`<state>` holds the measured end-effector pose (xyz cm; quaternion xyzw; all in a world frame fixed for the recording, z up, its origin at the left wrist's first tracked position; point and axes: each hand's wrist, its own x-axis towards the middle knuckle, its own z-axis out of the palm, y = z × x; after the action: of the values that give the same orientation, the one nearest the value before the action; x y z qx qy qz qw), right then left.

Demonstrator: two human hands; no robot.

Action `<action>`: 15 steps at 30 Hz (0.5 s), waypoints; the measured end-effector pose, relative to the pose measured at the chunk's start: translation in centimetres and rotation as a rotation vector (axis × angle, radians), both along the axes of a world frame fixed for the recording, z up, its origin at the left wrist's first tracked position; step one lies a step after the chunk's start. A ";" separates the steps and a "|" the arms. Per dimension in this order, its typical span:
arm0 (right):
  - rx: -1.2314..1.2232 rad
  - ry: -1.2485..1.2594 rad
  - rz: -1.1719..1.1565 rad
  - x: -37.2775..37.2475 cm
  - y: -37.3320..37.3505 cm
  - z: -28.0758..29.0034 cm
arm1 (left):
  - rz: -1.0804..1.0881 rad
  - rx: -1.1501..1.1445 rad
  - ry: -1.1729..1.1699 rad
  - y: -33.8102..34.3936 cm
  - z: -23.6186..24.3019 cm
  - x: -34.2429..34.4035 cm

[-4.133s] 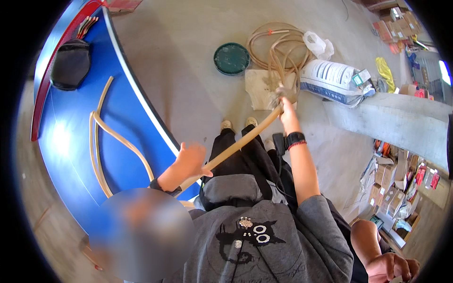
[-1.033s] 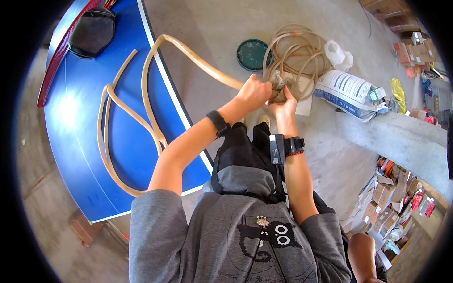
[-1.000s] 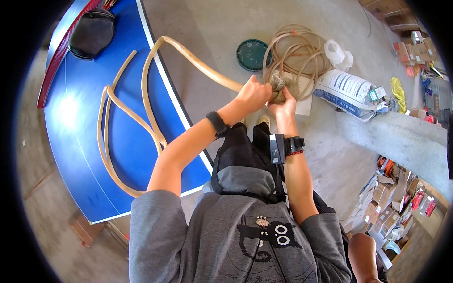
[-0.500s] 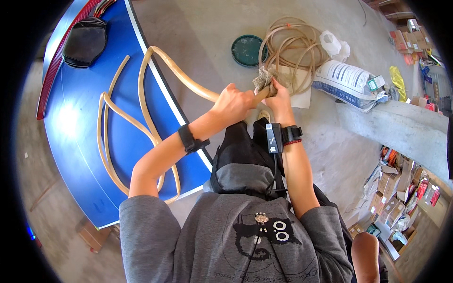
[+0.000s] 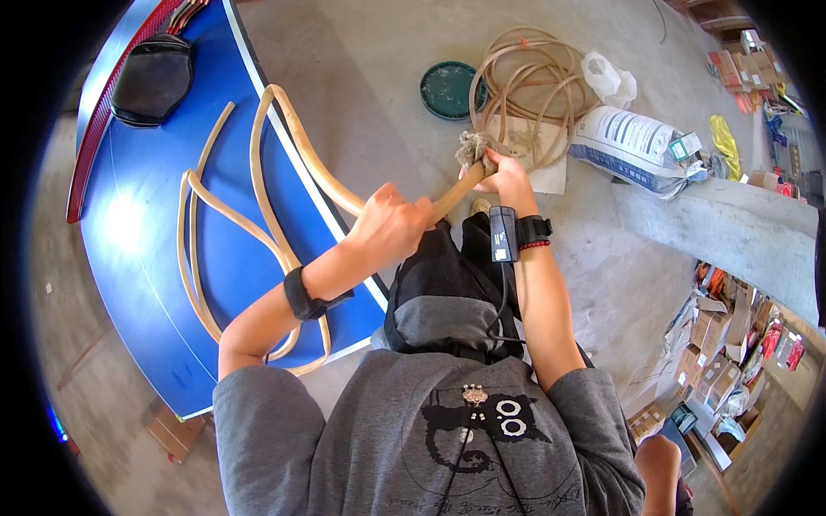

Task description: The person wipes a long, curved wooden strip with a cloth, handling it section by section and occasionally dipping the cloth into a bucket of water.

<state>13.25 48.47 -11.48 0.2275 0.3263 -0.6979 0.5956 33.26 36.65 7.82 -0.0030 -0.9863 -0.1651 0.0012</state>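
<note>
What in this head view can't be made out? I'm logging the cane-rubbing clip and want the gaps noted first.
- Long tan cane rod: the stretch inside the left hand is covered by the fingers.
- Grey rag wad: the right hand covers part of it, so the grip on the rod's end is unclear.
- White printed sack: print too small.
- Cardboard boxes: bent and cut off at the fisheye rim.

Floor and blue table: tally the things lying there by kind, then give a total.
Tan cane coil: 1
Tan cane loops on blue table: 1
Green round lid: 1
White sack: 1
Black pouch: 1
Total: 5
</note>
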 end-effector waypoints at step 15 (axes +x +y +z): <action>-0.144 -0.284 -0.533 -0.5 -1.5 7.4 | 0.096 -0.078 0.130 0.7 2.9 6.9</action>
<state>12.72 46.99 -4.05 0.3575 0.1181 -0.8120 0.4459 40.21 37.31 10.69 0.0334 -0.9889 -0.1256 0.0727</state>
